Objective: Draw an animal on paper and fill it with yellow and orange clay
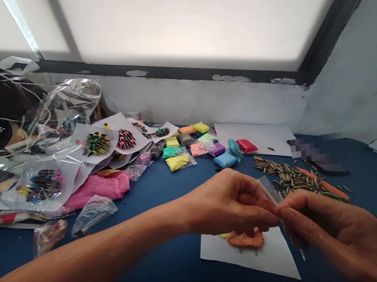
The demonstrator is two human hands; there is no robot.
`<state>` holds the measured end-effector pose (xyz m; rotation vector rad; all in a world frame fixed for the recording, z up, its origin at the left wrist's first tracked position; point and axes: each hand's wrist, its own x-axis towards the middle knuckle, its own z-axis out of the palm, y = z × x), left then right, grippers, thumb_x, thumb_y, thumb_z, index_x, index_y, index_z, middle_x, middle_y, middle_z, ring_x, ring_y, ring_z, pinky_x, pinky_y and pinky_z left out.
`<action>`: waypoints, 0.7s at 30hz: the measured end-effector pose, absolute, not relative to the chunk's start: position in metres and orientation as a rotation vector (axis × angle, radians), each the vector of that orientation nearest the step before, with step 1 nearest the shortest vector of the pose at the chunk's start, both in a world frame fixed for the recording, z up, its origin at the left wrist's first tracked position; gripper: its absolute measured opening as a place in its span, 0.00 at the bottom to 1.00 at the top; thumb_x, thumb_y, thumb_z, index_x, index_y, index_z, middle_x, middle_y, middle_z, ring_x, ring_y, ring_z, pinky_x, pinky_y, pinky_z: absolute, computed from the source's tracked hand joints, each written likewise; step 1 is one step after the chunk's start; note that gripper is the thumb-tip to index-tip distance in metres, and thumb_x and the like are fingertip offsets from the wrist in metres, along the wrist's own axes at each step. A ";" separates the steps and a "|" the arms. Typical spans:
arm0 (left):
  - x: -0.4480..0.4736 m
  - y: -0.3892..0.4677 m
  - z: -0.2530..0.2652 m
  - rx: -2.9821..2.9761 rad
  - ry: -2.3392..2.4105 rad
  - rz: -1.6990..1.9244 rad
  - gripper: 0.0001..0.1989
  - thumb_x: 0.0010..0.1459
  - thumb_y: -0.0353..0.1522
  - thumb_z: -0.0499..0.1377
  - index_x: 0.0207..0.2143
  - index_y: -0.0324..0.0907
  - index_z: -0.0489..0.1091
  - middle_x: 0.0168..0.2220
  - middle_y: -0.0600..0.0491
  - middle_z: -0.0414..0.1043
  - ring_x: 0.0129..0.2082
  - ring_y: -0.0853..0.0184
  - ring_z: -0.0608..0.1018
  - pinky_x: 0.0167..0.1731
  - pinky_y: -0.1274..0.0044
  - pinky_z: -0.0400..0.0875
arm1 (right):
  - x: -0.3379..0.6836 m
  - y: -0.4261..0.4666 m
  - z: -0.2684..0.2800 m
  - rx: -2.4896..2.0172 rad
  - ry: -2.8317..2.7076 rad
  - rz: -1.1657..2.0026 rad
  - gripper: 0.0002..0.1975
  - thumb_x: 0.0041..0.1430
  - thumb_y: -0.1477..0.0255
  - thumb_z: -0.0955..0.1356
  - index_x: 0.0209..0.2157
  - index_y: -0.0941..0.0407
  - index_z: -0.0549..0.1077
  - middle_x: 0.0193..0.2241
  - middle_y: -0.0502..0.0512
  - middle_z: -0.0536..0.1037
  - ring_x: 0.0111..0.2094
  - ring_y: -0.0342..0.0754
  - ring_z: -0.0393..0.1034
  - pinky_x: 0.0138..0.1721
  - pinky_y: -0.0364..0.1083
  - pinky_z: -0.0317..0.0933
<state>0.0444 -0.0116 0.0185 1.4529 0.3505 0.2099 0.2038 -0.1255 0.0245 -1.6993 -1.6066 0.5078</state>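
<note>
My left hand (227, 201) reaches across from the left, its fingers curled and closed at the edge of a small clear plastic bag (270, 190). My right hand (327, 228) pinches the same plastic between thumb and forefinger, so both hands meet there. A shiny pointed tip (302, 255) shows below the right fingers; what it belongs to is hidden. Under the hands lies a white paper sheet (275, 260) bearing a flattened shape of orange clay (247, 240). A bit of yellow clay (223, 236) peeks out beside it, partly covered by my left hand.
Striped sunflower seeds (287, 175) lie in a pile at right, with an orange stick-like tool (324, 184) across them. Several coloured clay packets (225, 160) stand behind. Papers with seed-and-clay figures (97, 142), a pink cloth (99, 187) and plastic wrapping (92, 213) crowd the left.
</note>
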 end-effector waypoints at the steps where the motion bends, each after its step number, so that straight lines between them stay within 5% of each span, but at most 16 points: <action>1: 0.045 -0.012 0.019 1.455 0.365 0.206 0.04 0.55 0.29 0.62 0.29 0.37 0.70 0.22 0.57 0.67 0.20 0.76 0.69 0.23 0.81 0.65 | 0.203 -0.125 0.024 -1.699 -1.622 0.496 0.21 0.62 0.55 0.63 0.20 0.52 0.69 0.17 0.46 0.67 0.18 0.39 0.59 0.18 0.39 0.55; 8: 0.045 -0.012 0.011 1.537 0.342 0.018 0.05 0.54 0.30 0.62 0.29 0.38 0.69 0.26 0.56 0.69 0.21 0.75 0.71 0.20 0.81 0.64 | 0.203 -0.125 0.016 -1.628 -1.815 0.547 0.20 0.65 0.57 0.60 0.23 0.52 0.69 0.20 0.47 0.68 0.21 0.41 0.64 0.22 0.40 0.58; 14: 0.036 0.003 0.025 1.646 0.295 0.224 0.11 0.58 0.38 0.62 0.33 0.38 0.68 0.27 0.55 0.70 0.26 0.74 0.73 0.28 0.80 0.69 | 0.213 -0.123 0.020 -1.711 -1.734 0.353 0.22 0.65 0.56 0.60 0.21 0.52 0.67 0.18 0.46 0.68 0.20 0.40 0.64 0.24 0.39 0.61; 21: 0.017 0.050 0.012 2.249 0.742 0.423 0.12 0.63 0.35 0.53 0.42 0.36 0.69 0.34 0.51 0.76 0.29 0.72 0.76 0.30 0.79 0.70 | 0.235 -0.116 0.010 -1.803 -1.984 0.326 0.11 0.64 0.60 0.64 0.36 0.51 0.73 0.26 0.47 0.78 0.25 0.42 0.73 0.23 0.38 0.65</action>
